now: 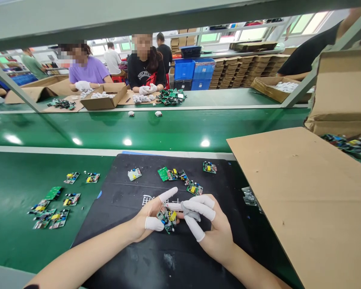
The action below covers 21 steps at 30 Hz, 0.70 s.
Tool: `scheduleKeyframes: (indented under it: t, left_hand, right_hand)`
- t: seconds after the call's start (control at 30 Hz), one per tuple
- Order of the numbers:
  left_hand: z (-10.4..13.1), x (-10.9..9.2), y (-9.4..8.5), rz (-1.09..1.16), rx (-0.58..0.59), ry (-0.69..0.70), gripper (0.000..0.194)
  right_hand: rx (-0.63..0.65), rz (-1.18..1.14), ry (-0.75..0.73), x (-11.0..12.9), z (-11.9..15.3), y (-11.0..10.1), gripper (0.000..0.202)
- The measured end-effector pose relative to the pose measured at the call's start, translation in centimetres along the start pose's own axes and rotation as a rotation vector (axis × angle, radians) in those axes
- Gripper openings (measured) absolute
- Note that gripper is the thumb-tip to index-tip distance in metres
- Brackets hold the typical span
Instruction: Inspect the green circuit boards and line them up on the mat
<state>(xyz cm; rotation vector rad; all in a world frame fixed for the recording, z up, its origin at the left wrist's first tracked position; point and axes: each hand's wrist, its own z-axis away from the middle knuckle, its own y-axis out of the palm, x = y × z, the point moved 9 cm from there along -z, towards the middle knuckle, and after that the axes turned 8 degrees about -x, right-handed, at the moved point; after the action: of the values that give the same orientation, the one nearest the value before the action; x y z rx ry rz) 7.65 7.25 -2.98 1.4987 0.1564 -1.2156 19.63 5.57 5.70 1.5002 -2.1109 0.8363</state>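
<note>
- Head cam: my L hand (142, 218) grips a populated PCB (167, 218) btwn thumb & fingers, above the black mat (150, 261).
- R hand (218, 230) pinches a grey lump (195, 216), putty-like, just beside the PCB; can't tell if they touch.
- Risk: PCB looks held by its edges, so a hard push cld twist it loose or bend a comp.
- Lump looks soft, prob. tacky: cld smear or stick to my finger cots (154, 224).
- If dropped, PCB might get mixed up w/ the loose PCBs (194, 188) nearby.
</note>
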Motion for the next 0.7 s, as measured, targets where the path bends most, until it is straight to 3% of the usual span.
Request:
scheduleKeyframes:
  t: [0.27, 0.4, 0.47, 0.53, 0.7]
  left_hand:
    - [1.2, 1.0, 2.3, 0.221, 0.32, -0.275, 0.095]
    - [1.7, 1.4, 3.1, 0.316, 0.357, -0.315, 0.098]
    - [1.8, 1.5, 3.6, 0.322, 0.368, -0.317, 0.099]
    - [1.8, 1.3, 4.1, 0.311, 0.387, -0.318, 0.1]
    - [1.2, 0.8, 3.7, 0.221, 0.332, -0.252, 0.096]
  right_hand:
    - [-0.007, 0.173, -0.149, 0.3, 0.2, -0.4, 0.037]
    - [0.088, 0.323, -0.36, 1.1, 1.0, 1.1, 0.029]
    - [0.091, 0.365, -0.388, 1.2, 1.0, 1.3, 0.029]
    - [0.062, 0.31, -0.316, 0.9, 0.6, 0.9, 0.03]
    - [-0.018, -0.057, 0.09, -1.4, 0.2, 0.0, 0.03]
